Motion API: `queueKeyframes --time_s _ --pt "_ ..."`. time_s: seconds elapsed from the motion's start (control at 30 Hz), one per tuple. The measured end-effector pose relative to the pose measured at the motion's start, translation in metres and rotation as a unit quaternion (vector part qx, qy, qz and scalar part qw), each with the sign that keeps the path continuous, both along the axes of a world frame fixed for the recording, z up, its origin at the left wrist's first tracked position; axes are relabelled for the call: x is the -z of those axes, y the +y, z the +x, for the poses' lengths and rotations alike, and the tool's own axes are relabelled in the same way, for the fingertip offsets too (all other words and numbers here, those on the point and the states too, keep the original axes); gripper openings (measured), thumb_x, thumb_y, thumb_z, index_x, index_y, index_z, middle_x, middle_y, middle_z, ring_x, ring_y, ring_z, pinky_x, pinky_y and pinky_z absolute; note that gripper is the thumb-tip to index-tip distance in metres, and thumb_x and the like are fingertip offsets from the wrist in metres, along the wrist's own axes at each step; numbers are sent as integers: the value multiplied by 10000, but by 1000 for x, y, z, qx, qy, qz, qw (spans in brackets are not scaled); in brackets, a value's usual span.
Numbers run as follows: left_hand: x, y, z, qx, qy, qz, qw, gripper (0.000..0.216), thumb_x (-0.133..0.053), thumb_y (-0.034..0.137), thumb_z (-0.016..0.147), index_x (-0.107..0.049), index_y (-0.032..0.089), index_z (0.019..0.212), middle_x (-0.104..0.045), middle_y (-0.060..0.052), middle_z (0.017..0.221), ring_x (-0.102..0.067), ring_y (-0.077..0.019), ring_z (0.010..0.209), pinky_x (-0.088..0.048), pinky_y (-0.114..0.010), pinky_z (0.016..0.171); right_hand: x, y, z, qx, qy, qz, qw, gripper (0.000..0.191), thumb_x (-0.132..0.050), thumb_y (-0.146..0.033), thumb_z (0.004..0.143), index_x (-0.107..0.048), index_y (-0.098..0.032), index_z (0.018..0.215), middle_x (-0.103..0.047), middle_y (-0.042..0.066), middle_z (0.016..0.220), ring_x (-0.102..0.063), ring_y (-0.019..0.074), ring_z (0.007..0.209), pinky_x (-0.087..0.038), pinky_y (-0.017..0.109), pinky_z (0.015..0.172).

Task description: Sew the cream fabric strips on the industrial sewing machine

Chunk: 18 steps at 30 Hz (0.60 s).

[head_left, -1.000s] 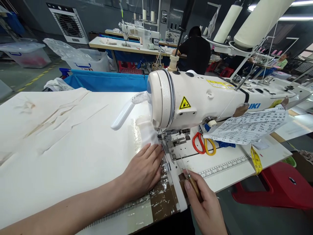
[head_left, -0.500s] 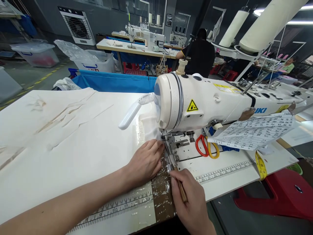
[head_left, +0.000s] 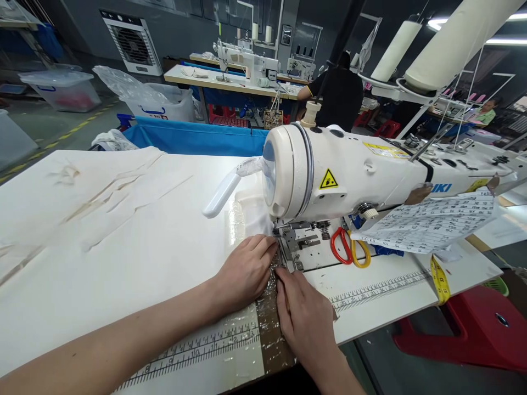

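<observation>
My left hand (head_left: 249,269) lies beside the needle area of a white sewing machine (head_left: 354,170), its fingers bent together at the presser foot (head_left: 284,230). What its fingertips pinch is hidden. Just behind them, white fabric (head_left: 257,216) lies on the machine bed. My right hand (head_left: 307,307) is closed close by, its thumb and forefinger reaching toward the left fingertips. A wooden-handled tool (head_left: 335,315) is tucked in it, mostly covered by the palm, with a brown end showing at the hand's outer side.
Scissors (head_left: 341,246) with red and yellow handles lie right of the needle area. A paper sheet (head_left: 428,222) hangs from the machine arm, and a yellow tape measure (head_left: 439,280) drapes over the table edge. A red stool (head_left: 473,329) stands at right. A co-worker (head_left: 340,93) sits beyond.
My right hand has moved forward and closer to the left fingertips. The wooden handle, plainly visible before between thumb and fingers, has turned into the palm. My left hand stays in place.
</observation>
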<state>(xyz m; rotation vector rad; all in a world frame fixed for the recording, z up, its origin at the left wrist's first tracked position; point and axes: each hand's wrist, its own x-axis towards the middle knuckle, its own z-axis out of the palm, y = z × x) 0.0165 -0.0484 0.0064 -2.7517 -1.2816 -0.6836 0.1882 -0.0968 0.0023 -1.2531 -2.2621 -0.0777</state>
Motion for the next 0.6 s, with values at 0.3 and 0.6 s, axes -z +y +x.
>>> queueKeyframes --time_s 0.3,0.6 --pt "0 5 -4 -9 3 -25 1000 390 -361 168 959 -559 62 1278 -588 -172 1241 -544 -289 1121 -514 -473 955 4 -1 -12 69 -96 29 993 420 -416 -27 851 -600 -84 1225 -718 126 853 -690 244 599 -486 320 476" --pt "-19 -2 -6 -41 49 1 998 300 -394 180 933 -664 99 1036 -672 -127 979 -616 -267 899 -523 -442 795 -7 -15 16 -19 112 -59 992 317 -406 -144 1000 -619 -139 1235 -750 121 1009 -730 222 849 -571 280 671"
